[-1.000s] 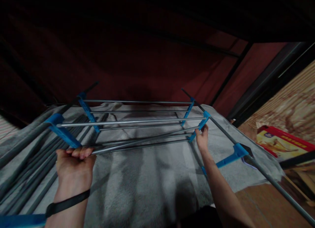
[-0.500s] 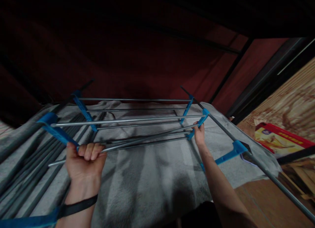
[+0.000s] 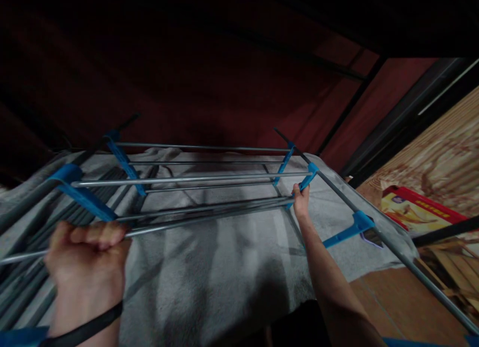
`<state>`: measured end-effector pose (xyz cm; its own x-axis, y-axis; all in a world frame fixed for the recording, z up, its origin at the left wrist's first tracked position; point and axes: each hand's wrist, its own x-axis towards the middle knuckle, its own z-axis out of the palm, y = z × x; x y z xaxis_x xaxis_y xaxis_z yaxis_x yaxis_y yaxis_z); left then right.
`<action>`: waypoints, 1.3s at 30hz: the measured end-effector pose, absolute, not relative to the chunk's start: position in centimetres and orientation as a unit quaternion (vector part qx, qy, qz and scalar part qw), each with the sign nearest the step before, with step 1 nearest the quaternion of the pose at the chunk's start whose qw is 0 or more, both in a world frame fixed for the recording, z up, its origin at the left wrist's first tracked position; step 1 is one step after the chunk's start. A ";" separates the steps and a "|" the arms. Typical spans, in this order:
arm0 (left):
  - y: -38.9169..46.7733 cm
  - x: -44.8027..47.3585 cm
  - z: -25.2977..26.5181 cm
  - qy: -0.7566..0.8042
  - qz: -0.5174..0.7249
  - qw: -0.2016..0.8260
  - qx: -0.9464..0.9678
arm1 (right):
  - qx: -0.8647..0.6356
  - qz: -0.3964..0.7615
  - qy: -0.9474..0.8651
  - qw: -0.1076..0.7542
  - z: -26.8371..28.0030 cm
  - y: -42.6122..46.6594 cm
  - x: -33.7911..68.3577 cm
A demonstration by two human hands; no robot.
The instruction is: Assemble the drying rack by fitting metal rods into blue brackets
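My left hand [image 3: 88, 247] is closed around a thin grey metal tube [image 3: 179, 225]. One end of the tube sticks out to the left of the fist, while its other part slants up to the right, towards the right blue bracket. At that side, the fingers of my right hand [image 3: 301, 201] are wrapped around the blue plastic bracket [image 3: 307, 179] of a tube rack. The tube's far end is near this hand, but whether it sits in the bracket I cannot tell. On the left, a matching blue bracket [image 3: 88, 198] stands just beyond my left hand, with a crossbar [image 3: 190, 178] joining both.
Several loose tubes [image 3: 33, 267] lie at the left on a grey cloth [image 3: 220, 277]. A long side pole [image 3: 407, 267] runs along the right with another blue bracket [image 3: 348, 231]. A red and yellow box [image 3: 419, 212] is at the far right. Dark red fabric [image 3: 209, 97] hangs behind.
My left hand has moved left and slightly nearer with the tube, whose left end now reaches the picture's edge. My right hand stays at the right bracket.
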<state>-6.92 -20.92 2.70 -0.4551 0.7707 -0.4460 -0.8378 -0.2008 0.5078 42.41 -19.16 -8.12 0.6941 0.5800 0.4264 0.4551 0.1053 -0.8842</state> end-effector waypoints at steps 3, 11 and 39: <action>-21.3 -7.3 1.7 0.325 0.802 0.501 0.020 | -0.668 0.062 -0.379 0.638 -8.1 -19.2 42.4; -21.3 -7.3 1.4 0.341 0.778 0.526 0.050 | -0.683 0.094 -0.380 0.617 -10.9 -22.5 41.9; -36.3 -1.4 -7.7 0.446 0.696 0.559 0.059 | -0.406 -0.054 -0.902 0.135 -8.4 -31.4 19.9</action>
<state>-1.38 -36.26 -7.72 -0.3679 0.8308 -0.4176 -0.7262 0.0237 0.6870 19.94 -31.42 -8.39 -0.6339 0.7177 0.2881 0.7470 0.6648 -0.0125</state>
